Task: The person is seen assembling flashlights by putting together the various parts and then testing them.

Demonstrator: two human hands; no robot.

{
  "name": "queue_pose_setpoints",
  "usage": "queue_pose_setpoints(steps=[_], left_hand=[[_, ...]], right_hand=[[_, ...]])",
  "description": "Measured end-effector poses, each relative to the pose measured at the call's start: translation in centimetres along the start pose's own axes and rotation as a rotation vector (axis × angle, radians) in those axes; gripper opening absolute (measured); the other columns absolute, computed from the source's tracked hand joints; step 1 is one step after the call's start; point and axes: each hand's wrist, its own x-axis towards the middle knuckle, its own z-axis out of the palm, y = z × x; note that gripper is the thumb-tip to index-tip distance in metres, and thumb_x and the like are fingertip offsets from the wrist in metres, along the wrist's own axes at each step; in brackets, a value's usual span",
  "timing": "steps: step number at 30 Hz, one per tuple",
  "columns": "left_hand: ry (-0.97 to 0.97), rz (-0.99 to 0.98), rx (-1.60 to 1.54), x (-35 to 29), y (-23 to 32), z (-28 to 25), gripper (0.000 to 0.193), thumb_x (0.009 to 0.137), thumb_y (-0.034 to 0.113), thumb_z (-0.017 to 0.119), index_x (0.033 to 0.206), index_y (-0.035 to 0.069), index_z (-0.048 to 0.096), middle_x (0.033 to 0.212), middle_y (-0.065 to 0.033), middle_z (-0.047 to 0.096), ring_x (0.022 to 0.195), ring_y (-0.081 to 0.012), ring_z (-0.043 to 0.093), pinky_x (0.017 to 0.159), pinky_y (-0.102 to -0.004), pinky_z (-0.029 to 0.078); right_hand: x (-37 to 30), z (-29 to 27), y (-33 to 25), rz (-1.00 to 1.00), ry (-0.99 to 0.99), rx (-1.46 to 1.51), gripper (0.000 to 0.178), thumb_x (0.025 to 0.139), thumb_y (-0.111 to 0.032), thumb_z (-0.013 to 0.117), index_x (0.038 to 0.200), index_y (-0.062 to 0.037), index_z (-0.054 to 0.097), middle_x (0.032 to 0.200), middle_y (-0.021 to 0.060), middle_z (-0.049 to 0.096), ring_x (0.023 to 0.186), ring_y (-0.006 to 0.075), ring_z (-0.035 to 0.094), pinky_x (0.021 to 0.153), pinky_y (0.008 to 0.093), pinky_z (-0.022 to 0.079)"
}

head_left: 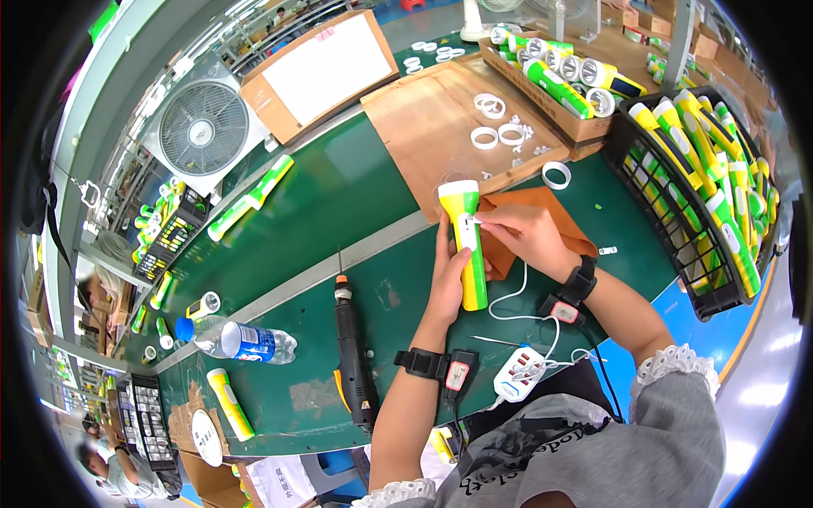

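A yellow and green flashlight (471, 271) with a white head stands nearly upright in my left hand (445, 284), its fingers wrapped round the body. My right hand (535, 240) is closed in a pinch at the flashlight's side, just below the head, on a small white piece. A white cable (494, 306) comes out from under that hand and runs down to a white multi-port USB charger (518, 375), so the pinched piece looks like the cable's plug. Behind my right hand lies an orange-brown sheet (506, 264). Both wrists wear black straps with small boxes.
A black power screwdriver (351, 356) and a plastic bottle (246, 342) lie left of my hands. White rings (484, 138) rest on a brown board. Flashlights fill a black basket (677, 207) at right and a cardboard box (569, 118) behind. A green conveyor (313, 195) crosses behind.
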Motion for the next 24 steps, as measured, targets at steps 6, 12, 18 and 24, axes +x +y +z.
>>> queue_pose_setpoints(steps=[6,12,18,24], left_hand=[[0.113,0.016,0.166,0.6,-0.9,-0.7,0.056,0.085,0.013,0.052,0.133,0.007,0.024,0.098,-0.0089,0.052,0.082,-0.0148,0.055,0.070,-0.0264,0.047],[0.060,0.031,0.276,0.3,-0.6,-0.5,0.072,0.075,0.008,0.066,0.134,0.007,0.024,0.120,-0.0083,0.043,0.107,-0.0162,0.045,0.090,-0.0295,0.038],[-0.050,0.001,0.186,0.3,-0.6,-0.7,0.079,0.072,0.001,0.065,0.137,0.007,0.019,0.119,-0.0079,0.041,0.108,-0.0172,0.044,0.083,-0.0307,0.046],[-0.068,-0.010,0.159,0.1,0.1,-0.5,0.073,0.077,0.003,0.059,0.137,0.010,0.017,0.104,-0.0083,0.047,0.077,-0.0158,0.057,0.066,-0.0288,0.050]], right_hand=[[0.3,-1.1,0.4,-0.112,-0.093,-0.171,0.018,0.075,-0.009,0.062,0.094,-0.0085,0.064,0.081,0.0071,0.063,0.070,0.0252,0.060,0.059,0.0336,0.049],[0.4,-1.5,0.3,-0.148,-0.082,-0.227,0.017,0.075,-0.007,0.063,0.092,-0.0044,0.064,0.080,0.0086,0.062,0.067,0.0247,0.060,0.057,0.0314,0.048],[0.3,-1.4,1.2,-0.147,-0.114,-0.184,0.014,0.075,-0.009,0.060,0.089,-0.0059,0.063,0.081,0.0064,0.061,0.072,0.0249,0.060,0.061,0.0334,0.049],[0.4,-1.0,1.2,-0.160,-0.111,-0.171,0.015,0.074,-0.004,0.060,0.089,-0.0053,0.062,0.080,0.0076,0.061,0.071,0.0254,0.060,0.060,0.0332,0.049]])
